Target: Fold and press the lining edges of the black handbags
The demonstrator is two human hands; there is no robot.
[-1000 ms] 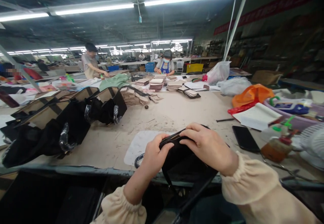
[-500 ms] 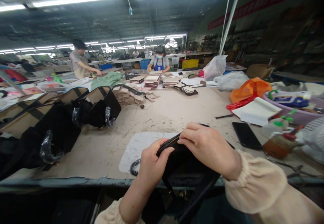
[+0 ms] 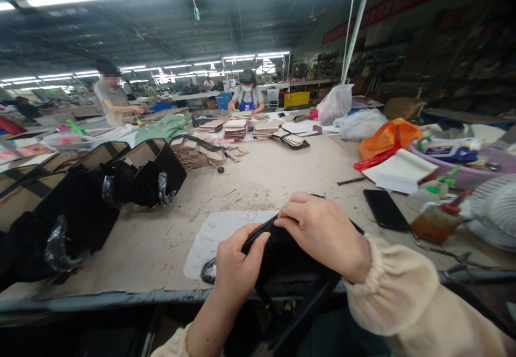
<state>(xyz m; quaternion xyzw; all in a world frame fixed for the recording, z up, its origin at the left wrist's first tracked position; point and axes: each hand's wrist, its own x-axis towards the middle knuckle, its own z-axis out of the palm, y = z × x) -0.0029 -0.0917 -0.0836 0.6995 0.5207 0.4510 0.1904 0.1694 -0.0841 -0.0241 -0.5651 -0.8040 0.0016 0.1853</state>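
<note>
A black bag [image 3: 288, 255] lies at the table's front edge, partly hanging over it, with black straps dangling below. My left hand [image 3: 239, 260] pinches the bag's upper edge between thumb and fingers. Just to the right, my right hand [image 3: 318, 228] grips the same edge, thumb and fingertips pressed together on it. Under the bag is a white sheet [image 3: 205, 236], and a plastic-wrapped handle [image 3: 208, 271] shows beside my left wrist. Much of the bag is hidden by my hands.
Black bags [image 3: 149, 177] stand at the left. Stacked brown pieces [image 3: 195, 152] lie farther back. At the right are a black phone [image 3: 386, 209], a bottle of amber liquid [image 3: 437, 223], a white fan [image 3: 495, 209] and a purple basket [image 3: 492, 174]. Two people work beyond the table.
The view has shifted slightly, so the table items appear farther left. Both hands keep their hold on the bag's edge, and the standing person's arm has drawn in.
</note>
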